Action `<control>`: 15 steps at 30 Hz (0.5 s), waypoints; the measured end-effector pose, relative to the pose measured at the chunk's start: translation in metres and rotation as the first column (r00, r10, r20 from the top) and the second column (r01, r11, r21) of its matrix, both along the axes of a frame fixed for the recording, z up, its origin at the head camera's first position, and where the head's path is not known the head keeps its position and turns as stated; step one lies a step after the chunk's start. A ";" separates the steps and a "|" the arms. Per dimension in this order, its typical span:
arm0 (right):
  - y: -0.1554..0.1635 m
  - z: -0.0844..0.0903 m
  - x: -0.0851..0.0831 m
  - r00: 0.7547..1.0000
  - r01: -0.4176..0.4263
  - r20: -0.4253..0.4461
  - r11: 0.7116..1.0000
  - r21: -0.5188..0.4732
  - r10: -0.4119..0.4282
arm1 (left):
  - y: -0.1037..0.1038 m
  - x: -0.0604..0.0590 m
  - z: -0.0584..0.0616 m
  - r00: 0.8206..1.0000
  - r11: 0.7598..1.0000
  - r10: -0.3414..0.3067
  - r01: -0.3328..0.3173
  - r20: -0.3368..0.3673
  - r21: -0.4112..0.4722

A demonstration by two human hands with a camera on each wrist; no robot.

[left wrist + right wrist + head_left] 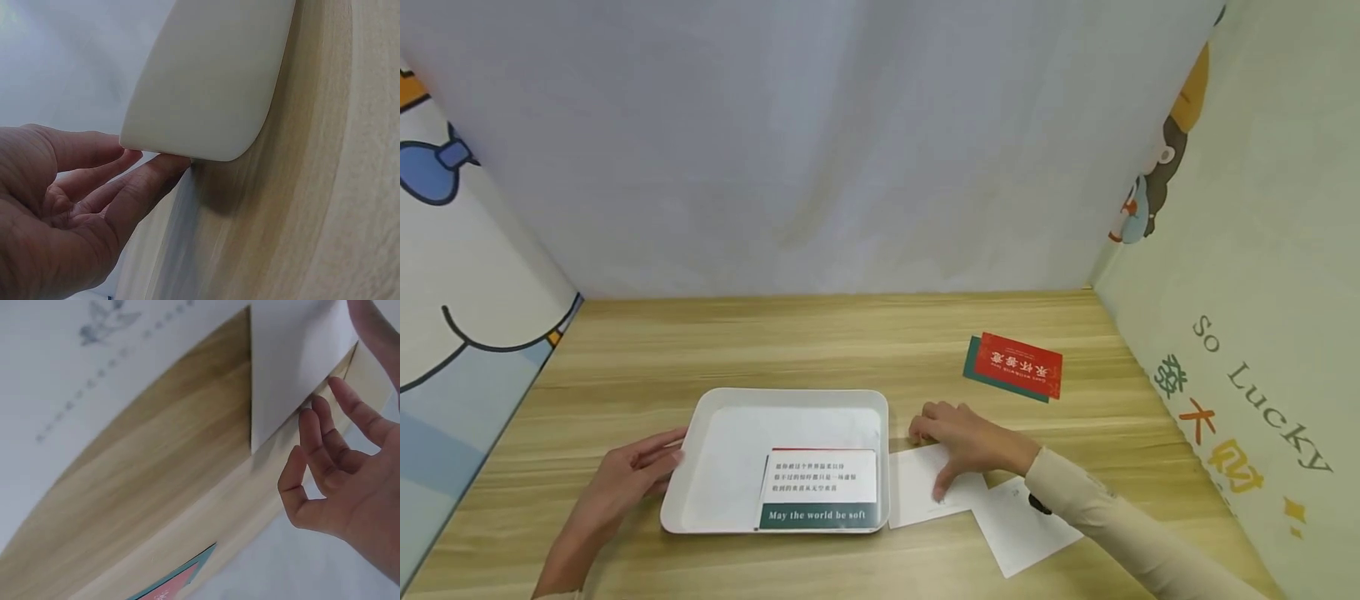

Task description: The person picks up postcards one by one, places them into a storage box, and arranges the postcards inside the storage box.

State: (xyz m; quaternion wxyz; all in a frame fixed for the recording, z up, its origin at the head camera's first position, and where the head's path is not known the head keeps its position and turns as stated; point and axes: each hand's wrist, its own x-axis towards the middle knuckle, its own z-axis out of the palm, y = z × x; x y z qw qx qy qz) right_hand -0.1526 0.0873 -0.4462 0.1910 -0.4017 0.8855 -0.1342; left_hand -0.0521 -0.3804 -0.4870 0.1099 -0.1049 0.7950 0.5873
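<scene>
A white tray [790, 393] lies on the wooden table, holding a card [818, 487] with printed lines and a green band reading "May the world be soft". My left hand [658, 462] touches the tray's left rim with straight fingers; in the left wrist view the fingertips [169, 165] lie under the tray's corner [212, 75]. My right hand [951, 454] is on a blank white card [917, 496] just right of the tray. Its fingers [319, 431] curl at the card's far edge [287, 362] with the thumb on top.
A second white card [1022, 533] lies partly under my right sleeve. A red card [1021, 364] rests on a green one [973, 368] at the back right. Curtain walls close the table at the back and on both sides.
</scene>
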 end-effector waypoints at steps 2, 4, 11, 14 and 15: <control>0.000 -0.002 0.001 1.000 0.000 -0.011 1.000 0.005 0.000 | 0.000 0.001 0.000 1.000 1.000 0.003 -0.003 0.000 0.002; 0.000 -0.003 0.002 1.000 0.001 -0.016 1.000 0.010 -0.001 | 0.000 0.001 0.000 1.000 1.000 0.006 -0.006 0.003 0.002; 0.000 -0.005 -0.001 1.000 0.029 0.010 1.000 0.011 -0.029 | -0.001 0.001 0.000 1.000 1.000 0.005 -0.005 0.009 -0.012; 0.001 -0.005 -0.003 0.999 0.045 0.023 0.999 0.006 -0.045 | 0.000 0.000 0.000 1.000 1.000 0.006 -0.006 0.020 -0.019; 0.001 -0.005 -0.005 0.998 0.047 0.028 0.999 0.002 -0.047 | 0.000 0.000 0.000 1.000 1.000 0.007 -0.006 0.024 -0.021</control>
